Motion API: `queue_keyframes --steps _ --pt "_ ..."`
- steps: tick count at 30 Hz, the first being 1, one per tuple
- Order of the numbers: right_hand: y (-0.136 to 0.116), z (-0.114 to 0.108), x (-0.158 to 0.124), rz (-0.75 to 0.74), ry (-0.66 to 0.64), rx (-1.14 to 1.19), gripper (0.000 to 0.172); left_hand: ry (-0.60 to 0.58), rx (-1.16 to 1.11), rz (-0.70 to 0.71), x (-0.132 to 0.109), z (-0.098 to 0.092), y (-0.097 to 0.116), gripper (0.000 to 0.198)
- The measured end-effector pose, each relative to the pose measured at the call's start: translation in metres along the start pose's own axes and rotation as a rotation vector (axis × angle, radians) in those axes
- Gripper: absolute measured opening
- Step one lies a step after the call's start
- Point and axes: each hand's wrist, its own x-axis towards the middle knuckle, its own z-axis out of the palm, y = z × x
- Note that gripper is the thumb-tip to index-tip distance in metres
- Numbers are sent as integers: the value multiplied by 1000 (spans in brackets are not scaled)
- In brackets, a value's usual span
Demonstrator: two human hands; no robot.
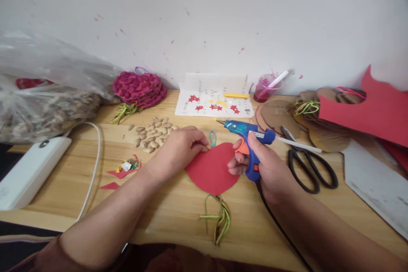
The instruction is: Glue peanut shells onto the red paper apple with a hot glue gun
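Observation:
A round red paper piece lies on the wooden table, with a blue-green cord loop at its top and a yellow-green cord tassel at its bottom. At its upper left edge my left hand is closed in a pinch on a small tan peanut, mostly hidden by the fingertips. My right hand grips a blue glue gun above the right side of the red paper, fingers by its orange trigger. The nozzle points left, and a white glue stick sticks out behind.
Peanuts lie in a loose pile beyond my left hand. Black-handled scissors rest to the right. Farther back are a paper sheet with red stars, a cup of dark red paint and pink bumpy discs. A white power bank sits left.

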Motion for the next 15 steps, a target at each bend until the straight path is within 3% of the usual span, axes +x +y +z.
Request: queue_keyframes --steps 15 --pt "1 -1 -1 4 6 -4 45 39 55 72 -1 2 0 22"
